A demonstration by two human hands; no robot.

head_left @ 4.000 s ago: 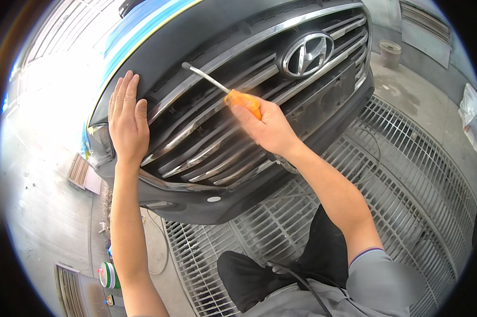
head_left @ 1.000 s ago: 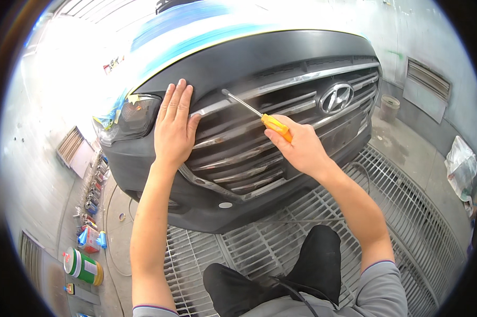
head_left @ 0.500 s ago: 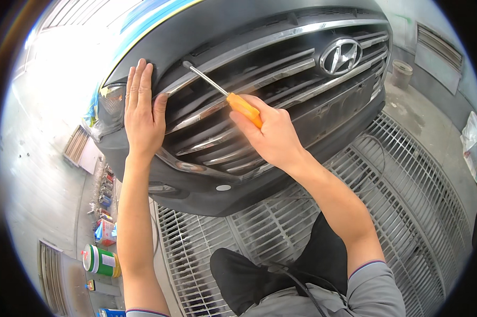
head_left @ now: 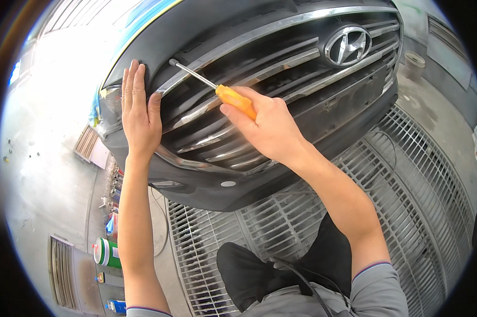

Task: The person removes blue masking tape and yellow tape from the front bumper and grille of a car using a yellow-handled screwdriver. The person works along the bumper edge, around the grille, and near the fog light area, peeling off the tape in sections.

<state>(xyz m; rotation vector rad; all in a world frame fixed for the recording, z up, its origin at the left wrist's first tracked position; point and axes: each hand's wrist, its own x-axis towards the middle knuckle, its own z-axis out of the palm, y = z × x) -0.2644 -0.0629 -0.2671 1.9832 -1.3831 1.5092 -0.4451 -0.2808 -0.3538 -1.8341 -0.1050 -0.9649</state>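
A screwdriver (head_left: 234,99) with an orange handle and a metal shaft is gripped in my right hand (head_left: 274,126). Its dark tip points up and left, at the upper left end of the chrome-trimmed grille (head_left: 280,68) of a car. Whether the tip touches the bumper there cannot be made out. My left hand (head_left: 141,119) lies flat with fingers stretched upward against the dark grey bumper (head_left: 196,190), beside the left headlight (head_left: 111,108). A round chrome emblem (head_left: 348,46) sits on the grille's right part.
Metal floor grating (head_left: 280,224) runs under and in front of the car. Green and white cans (head_left: 106,252) and other containers stand along the wall at left. A bucket (head_left: 414,63) is at the far right. Blue masking film (head_left: 143,24) covers part of the car.
The screwdriver tip and my right hand have shifted slightly left and up along the grille's upper edge. My left hand stays on the bumper; the view has shifted a little.
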